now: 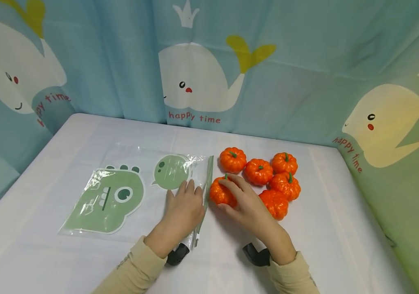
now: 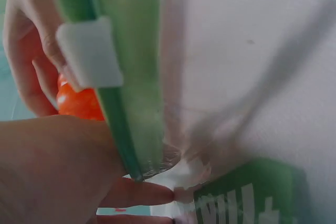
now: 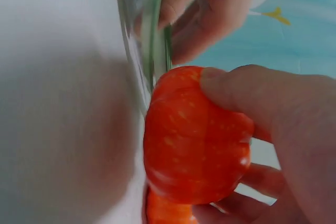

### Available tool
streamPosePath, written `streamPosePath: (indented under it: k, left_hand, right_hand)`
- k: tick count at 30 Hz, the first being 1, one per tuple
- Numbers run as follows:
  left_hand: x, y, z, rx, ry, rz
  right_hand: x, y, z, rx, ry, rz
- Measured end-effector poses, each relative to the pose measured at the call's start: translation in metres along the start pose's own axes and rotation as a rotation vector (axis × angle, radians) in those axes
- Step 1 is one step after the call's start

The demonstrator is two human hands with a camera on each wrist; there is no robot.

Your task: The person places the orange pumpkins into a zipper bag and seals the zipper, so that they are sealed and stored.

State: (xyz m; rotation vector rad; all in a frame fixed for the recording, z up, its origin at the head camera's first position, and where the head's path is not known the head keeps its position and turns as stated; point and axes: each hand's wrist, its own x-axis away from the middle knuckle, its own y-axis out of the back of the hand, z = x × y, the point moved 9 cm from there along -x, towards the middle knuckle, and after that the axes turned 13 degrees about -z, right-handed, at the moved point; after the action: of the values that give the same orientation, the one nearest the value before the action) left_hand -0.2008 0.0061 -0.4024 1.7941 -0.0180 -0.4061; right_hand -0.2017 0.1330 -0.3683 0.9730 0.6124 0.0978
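My right hand (image 1: 248, 208) holds a small orange toy pumpkin (image 1: 221, 192) with a green stem, thumb on one side and fingers round the other. In the right wrist view the held pumpkin (image 3: 197, 137) is right beside the bag's green edge strip (image 3: 155, 30). A clear zip bag (image 1: 147, 212) printed with a green one-eyed monster lies flat on the table, its opening edge facing the pumpkins. My left hand (image 1: 183, 208) rests on the bag beside that edge, fingers extended. In the left wrist view its fingertips (image 2: 163, 194) touch the plastic, and a white slider (image 2: 90, 53) sits on the strip.
Several more orange pumpkins (image 1: 259, 171) are grouped to the right of the held one. The white table (image 1: 342, 228) is bordered by a blue-green curtain (image 1: 297, 90) with whale prints at the back and sides. Black wrist-camera mounts (image 1: 257, 255) hang by both wrists.
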Motion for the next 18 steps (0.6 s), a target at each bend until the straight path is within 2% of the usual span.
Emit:
streamPosePath:
  k: [6,9,13,18]
  left_hand:
    - [0.001,-0.002,0.001,0.031,0.009,0.047]
    - [-0.003,0.002,0.003,0.042,0.017,0.036]
    - [-0.009,0.01,0.004,0.066,0.024,-0.015]
    - [-0.015,0.02,0.005,0.13,0.021,-0.12]
  right_hand:
    - [0.004,-0.007,0.012,-0.044,0.063,0.021]
    - [0.004,-0.009,0.013,-0.051,0.065,0.036]
    - [0.004,-0.013,0.015,-0.055,0.082,0.074]
    - [0.003,-0.013,0.018,-0.053,0.147,0.08]
